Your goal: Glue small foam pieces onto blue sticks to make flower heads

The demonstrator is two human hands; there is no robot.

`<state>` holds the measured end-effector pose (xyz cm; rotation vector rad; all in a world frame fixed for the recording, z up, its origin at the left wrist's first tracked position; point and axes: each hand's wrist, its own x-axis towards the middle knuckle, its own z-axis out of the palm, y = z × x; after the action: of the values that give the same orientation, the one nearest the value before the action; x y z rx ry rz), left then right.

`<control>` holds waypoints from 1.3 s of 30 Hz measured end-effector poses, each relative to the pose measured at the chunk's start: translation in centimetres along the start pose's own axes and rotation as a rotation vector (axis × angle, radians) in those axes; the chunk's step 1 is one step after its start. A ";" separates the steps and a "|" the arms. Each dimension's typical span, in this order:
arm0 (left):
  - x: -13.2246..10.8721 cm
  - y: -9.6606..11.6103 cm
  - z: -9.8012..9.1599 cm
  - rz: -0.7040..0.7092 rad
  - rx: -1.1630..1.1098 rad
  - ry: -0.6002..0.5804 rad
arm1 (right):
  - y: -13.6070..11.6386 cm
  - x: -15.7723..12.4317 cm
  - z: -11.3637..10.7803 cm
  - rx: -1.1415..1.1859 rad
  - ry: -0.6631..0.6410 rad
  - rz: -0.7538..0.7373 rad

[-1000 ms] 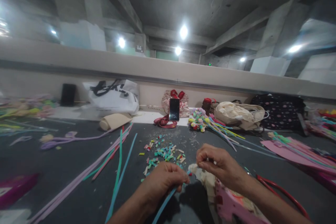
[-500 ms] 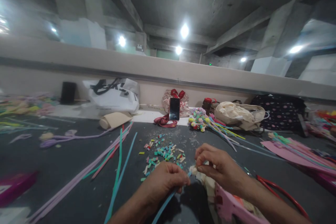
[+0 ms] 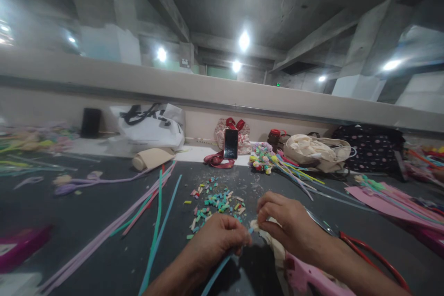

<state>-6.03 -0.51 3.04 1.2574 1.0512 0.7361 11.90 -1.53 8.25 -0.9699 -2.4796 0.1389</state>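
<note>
My left hand (image 3: 222,237) is closed, thumb and fingers pinching a long blue pipe cleaner (image 3: 218,272). Its lower end trails toward the near edge, and the tip points right. Just right of that tip, my right hand (image 3: 282,217) hovers with fingers curled into a pinch; whatever they hold is hidden. Below these fingers a small cream piece (image 3: 255,225) meets the tip; I cannot tell whether the fingers touch it. Under my right forearm lies a pink tool (image 3: 308,275), partly covered, possibly a glue gun. Red-handled scissors (image 3: 374,255) lie right of that forearm.
Short cut coloured pieces (image 3: 218,201) are scattered ahead of my hands. Long lilac stems (image 3: 114,226) and green ones (image 3: 155,231) lie left. Behind stand a phone (image 3: 231,144), a bunch of small flowers (image 3: 262,157), a white bag (image 3: 152,129) and a cream cloth bag (image 3: 312,152).
My right hand has shifted slightly and turned, and more of the scissors' blade shows beside it. The pink tool appears lower. My left hand keeps its pinch on the pipe cleaner.
</note>
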 end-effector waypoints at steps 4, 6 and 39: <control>0.2 -0.2 0.0 -0.010 -0.014 0.017 | 0.1 0.1 0.2 -0.014 0.020 -0.010; 0.2 -0.2 0.0 -0.008 -0.014 0.011 | 0.1 0.2 0.1 -0.008 0.030 -0.015; -1.5 1.3 -0.9 -0.054 -0.379 -0.242 | -1.7 0.3 -0.7 0.382 0.094 0.050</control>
<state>-7.27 -1.25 4.68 0.9593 0.7062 0.6845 11.01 -2.61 9.41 -0.8506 -2.2314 0.5489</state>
